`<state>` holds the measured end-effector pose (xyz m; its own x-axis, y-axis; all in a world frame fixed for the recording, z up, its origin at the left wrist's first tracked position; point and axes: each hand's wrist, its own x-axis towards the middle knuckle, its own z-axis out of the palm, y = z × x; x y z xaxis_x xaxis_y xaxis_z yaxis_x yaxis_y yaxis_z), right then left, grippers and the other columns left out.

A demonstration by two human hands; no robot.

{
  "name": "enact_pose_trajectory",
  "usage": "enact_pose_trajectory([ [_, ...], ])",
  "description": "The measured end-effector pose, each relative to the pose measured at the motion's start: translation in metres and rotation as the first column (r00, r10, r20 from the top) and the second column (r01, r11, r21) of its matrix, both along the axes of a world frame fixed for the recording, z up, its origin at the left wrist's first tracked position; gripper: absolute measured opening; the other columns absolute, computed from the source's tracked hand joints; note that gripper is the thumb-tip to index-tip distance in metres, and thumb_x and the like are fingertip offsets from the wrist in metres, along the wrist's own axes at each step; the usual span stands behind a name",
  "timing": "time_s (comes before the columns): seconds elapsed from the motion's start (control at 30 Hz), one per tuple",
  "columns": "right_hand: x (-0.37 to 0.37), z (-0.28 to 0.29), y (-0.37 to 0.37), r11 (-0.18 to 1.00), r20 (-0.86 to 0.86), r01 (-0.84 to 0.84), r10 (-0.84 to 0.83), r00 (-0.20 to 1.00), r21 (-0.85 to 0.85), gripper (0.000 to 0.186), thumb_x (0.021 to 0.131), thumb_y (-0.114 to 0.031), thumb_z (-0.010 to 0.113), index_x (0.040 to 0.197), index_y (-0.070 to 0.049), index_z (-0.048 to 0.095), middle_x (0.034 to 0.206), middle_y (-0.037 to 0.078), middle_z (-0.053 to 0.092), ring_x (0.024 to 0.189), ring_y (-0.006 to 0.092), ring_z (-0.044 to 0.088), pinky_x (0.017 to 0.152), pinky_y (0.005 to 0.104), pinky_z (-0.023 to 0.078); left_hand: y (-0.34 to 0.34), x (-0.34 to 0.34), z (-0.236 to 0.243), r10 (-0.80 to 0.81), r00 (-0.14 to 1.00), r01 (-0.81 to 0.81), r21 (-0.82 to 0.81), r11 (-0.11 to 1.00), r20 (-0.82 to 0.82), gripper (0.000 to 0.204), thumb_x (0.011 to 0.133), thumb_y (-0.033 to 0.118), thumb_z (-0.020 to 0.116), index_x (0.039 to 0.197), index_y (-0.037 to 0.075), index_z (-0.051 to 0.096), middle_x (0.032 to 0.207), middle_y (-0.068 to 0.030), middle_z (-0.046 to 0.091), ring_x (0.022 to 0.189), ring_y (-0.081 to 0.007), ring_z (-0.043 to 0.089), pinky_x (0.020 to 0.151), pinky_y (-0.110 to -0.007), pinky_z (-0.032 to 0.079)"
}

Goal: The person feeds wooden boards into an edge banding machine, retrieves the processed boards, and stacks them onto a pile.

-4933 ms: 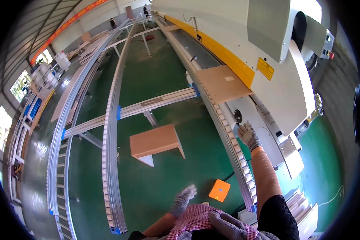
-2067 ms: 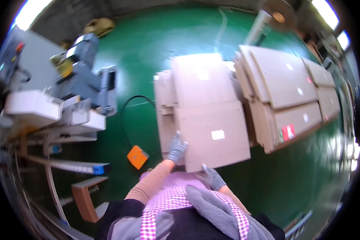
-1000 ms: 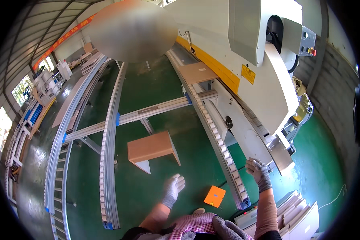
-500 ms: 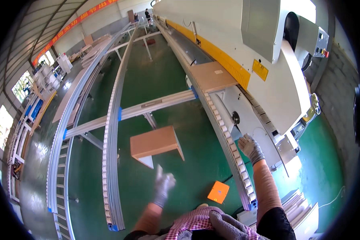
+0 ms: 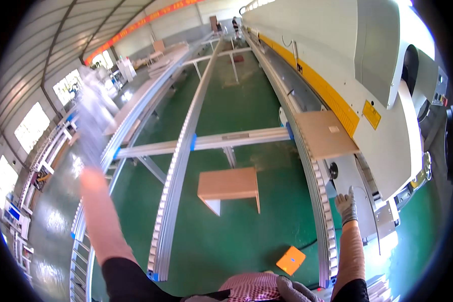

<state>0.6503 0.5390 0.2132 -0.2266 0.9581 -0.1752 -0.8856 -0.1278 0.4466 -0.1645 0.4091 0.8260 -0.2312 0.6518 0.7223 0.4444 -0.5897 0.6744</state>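
Note:
Blurred by motion, my gloved left hand (image 5: 93, 110) is raised at the far left, with the arm stretched out; its fingers are too smeared to read. My right hand (image 5: 346, 205), in a grey-white glove, is over the pale machine bed (image 5: 360, 204) beside the right roller rail (image 5: 321, 201). Its fingers are apart with nothing in them; whether it touches the bed I cannot tell. Ahead of it, a flat brown board (image 5: 329, 135) lies across the rail and the machine's edge. A small brown bench-like piece (image 5: 229, 182) stands on the green floor between the rails.
A long white machine (image 5: 387, 136) with a yellow strip runs along the right. The middle roller rail (image 5: 173, 191) and a crossbar (image 5: 241, 138) frame the floor. An orange square object (image 5: 291, 260) lies near my feet. Two people (image 5: 235, 27) are at the far end.
My left hand has swung up and out to the left from low in front of me. The view has turned left, so the scene shifts right. My right hand stays by the machine bed.

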Motion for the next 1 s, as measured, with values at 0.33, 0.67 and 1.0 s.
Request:
enact_pose_trajectory([
  [0.33,-0.209,0.155,-0.021,0.985,0.723,0.141,-0.029,0.690,-0.095,0.063,0.092,-0.052,0.046,0.138,-0.010,0.038,0.149,0.010,0.033,0.137,0.0290,0.029,0.113,0.0454,0.020,-0.166,0.149,-0.293,-0.372,0.876,0.430,-0.846,0.316,0.307,0.039,0.099,0.017,0.046,0.137,0.006,0.045,0.098,-0.0085,0.063,0.079,-0.0131,0.059,0.076,-0.028,0.051],
  [0.67,-0.245,0.217,-0.067,0.979,0.680,0.080,-0.187,0.709,0.186,0.048,0.094,-0.039,0.049,0.131,-0.008,0.047,0.124,0.012,0.056,0.115,0.0301,0.053,0.101,0.0433,0.041,-0.169,0.220,-0.325,-0.367,0.728,0.682,-0.666,0.301,0.579,0.045,0.098,0.022,0.049,0.140,0.008,0.040,0.102,-0.0132,0.064,0.095,-0.0218,0.063,0.090,-0.039,0.050],
  [1.0,-0.206,0.180,-0.212,0.947,0.863,0.292,-0.031,0.503,-0.136,0.037,0.088,-0.024,0.061,0.116,-0.001,0.053,0.107,0.012,0.059,0.101,0.0263,0.058,0.092,0.0407,0.047,-0.167,0.296,-0.367,-0.164,0.640,0.768,-0.619,0.164,0.751,0.063,0.095,0.030,0.055,0.143,-0.001,0.028,0.129,-0.0190,0.049,0.117,-0.0257,0.053,0.100,-0.040,0.043],
])
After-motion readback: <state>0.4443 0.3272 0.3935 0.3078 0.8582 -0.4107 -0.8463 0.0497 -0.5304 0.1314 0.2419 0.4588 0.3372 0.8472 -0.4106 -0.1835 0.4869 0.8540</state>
